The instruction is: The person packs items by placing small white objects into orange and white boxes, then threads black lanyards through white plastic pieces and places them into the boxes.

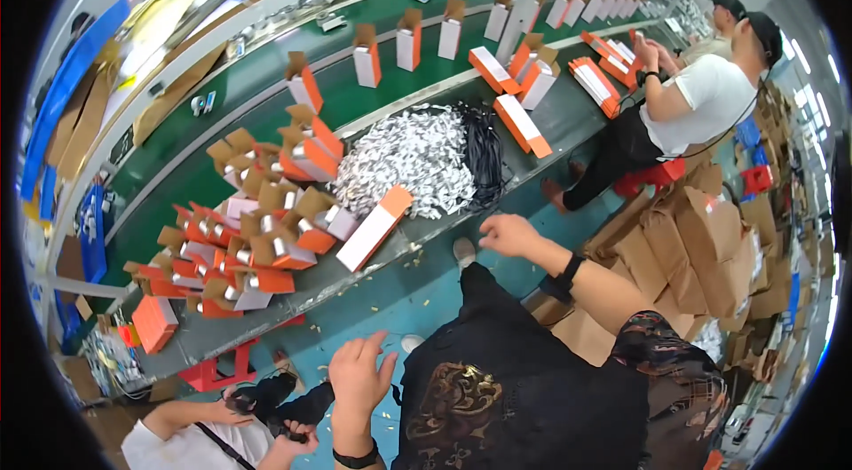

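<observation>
Our left hand (362,372) hovers well off the near edge of the table (565,112), fingers spread. Our right hand (508,235), fingers curled, is just off that edge near the black cables (484,155); we cannot tell whether it pinches anything. An orange-and-white box (374,229) lies at the near edge beside the silvery heap (404,155).

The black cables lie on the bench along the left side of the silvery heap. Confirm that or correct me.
The side is wrong: the head view shows the black cables along the right side of the silvery heap. They do lie on the bench.
</observation>
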The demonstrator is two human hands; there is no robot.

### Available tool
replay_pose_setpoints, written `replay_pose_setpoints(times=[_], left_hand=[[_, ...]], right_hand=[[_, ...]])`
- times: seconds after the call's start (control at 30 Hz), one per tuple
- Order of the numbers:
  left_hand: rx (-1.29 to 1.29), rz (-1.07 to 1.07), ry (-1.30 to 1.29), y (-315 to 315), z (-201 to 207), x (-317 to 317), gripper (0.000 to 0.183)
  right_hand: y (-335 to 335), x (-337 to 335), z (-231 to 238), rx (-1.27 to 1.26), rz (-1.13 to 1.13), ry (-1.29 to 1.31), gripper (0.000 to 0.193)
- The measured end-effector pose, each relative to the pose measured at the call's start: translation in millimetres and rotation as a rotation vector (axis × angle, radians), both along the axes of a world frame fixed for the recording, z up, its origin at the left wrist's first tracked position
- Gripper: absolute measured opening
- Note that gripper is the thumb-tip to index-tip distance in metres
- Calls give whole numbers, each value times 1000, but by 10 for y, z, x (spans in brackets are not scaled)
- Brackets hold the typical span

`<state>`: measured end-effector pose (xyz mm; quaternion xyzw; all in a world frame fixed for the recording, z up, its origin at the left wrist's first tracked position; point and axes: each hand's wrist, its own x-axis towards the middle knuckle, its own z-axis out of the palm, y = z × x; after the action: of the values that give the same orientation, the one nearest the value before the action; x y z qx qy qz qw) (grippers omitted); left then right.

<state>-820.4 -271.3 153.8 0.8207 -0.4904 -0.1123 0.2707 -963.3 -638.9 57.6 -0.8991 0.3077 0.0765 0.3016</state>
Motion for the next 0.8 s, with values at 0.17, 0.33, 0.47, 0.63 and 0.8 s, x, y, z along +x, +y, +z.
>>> replay_pose_setpoints(times=[0.17, 0.33, 0.47, 0.63, 0.8], left_hand=[[84, 44, 13, -911, -45, -69, 35], [226, 269, 170, -1470, -181, -152, 34], [264, 185, 112, -1752, -347, -59, 34], [335, 208, 182, -2046, -236, 183, 35], [281, 96, 113, -2289, -221, 560, 34]], right_hand=[[-1011, -39, -645, -142, -111, -78, 25], [-1332, 300, -784, -105, -44, -82, 23], [-1452, 410, -925, -159, 165, 20, 16], [-1624, 441, -663, -41, -26, -268, 16], [-1833, 525, -483, 127, -161, -298, 18]])
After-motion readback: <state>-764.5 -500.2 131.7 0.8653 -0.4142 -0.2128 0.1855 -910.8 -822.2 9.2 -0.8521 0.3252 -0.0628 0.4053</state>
